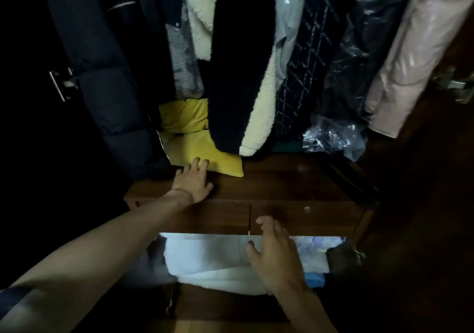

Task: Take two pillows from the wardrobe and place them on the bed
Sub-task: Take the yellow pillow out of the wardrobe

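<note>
Two yellow pillows lie inside the wardrobe under the hanging coats. The lower pillow (202,153) rests on the wooden shelf (282,181), and the upper pillow (183,116) sits behind it, partly hidden by a fleece coat. My left hand (191,182) reaches forward with fingers spread, its fingertips touching the front edge of the lower pillow. My right hand (275,254) hovers lower down, fingers apart and holding nothing, in front of the drawer fronts (220,217).
Several coats hang above: a dark puffer (102,76) at left, a black-and-cream fleece (243,76), plastic-covered garments (359,50) at right. White folded bedding (213,261) fills the compartment below the drawers. A metal door hinge (62,84) shows at left.
</note>
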`<action>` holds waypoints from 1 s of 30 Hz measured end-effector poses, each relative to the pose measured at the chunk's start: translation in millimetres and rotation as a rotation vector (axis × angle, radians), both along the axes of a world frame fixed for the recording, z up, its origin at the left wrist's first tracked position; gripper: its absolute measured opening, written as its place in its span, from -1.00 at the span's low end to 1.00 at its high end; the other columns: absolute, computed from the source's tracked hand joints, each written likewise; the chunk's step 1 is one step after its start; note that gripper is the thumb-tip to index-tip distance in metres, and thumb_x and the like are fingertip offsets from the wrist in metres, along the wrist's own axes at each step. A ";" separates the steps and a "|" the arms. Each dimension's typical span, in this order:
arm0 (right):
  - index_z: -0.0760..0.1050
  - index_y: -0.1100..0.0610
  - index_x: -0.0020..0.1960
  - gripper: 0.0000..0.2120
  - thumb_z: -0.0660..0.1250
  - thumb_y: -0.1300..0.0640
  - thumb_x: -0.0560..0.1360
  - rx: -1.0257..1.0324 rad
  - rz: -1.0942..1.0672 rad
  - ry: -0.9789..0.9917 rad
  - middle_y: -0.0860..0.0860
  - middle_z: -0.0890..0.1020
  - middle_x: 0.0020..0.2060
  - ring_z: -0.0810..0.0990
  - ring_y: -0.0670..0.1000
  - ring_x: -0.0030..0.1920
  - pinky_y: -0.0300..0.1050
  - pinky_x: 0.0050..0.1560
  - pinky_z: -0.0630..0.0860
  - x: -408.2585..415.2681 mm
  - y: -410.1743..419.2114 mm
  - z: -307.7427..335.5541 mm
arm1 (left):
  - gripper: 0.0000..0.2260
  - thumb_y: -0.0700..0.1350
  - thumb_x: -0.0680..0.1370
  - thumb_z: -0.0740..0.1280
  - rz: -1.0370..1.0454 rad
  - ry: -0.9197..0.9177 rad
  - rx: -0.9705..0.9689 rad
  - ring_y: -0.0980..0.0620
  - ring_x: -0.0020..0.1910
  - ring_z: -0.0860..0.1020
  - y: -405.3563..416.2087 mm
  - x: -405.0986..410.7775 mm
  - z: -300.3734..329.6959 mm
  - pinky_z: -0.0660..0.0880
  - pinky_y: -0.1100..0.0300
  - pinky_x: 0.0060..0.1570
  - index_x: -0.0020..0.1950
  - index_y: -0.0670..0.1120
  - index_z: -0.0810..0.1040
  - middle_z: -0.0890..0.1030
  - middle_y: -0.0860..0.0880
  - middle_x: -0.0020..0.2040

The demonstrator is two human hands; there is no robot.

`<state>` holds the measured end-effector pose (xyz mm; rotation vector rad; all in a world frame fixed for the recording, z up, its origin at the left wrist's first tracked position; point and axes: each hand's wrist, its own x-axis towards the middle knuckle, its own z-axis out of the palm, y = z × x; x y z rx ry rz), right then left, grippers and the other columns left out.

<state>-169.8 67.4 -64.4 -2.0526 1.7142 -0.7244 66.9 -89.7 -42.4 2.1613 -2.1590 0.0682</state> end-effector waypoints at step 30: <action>0.50 0.02 -0.04 -0.89 0.36 0.10 0.44 -0.394 0.415 0.103 -0.02 0.56 -0.05 0.51 0.06 0.03 0.04 0.07 0.45 5.6 -122.1 17.0 | -0.67 -0.01 0.54 0.31 0.066 -0.149 -0.207 -0.16 0.14 0.43 67.0 -78.4 -28.5 0.38 -0.10 0.00 0.27 -0.04 0.39 0.47 -0.04 0.21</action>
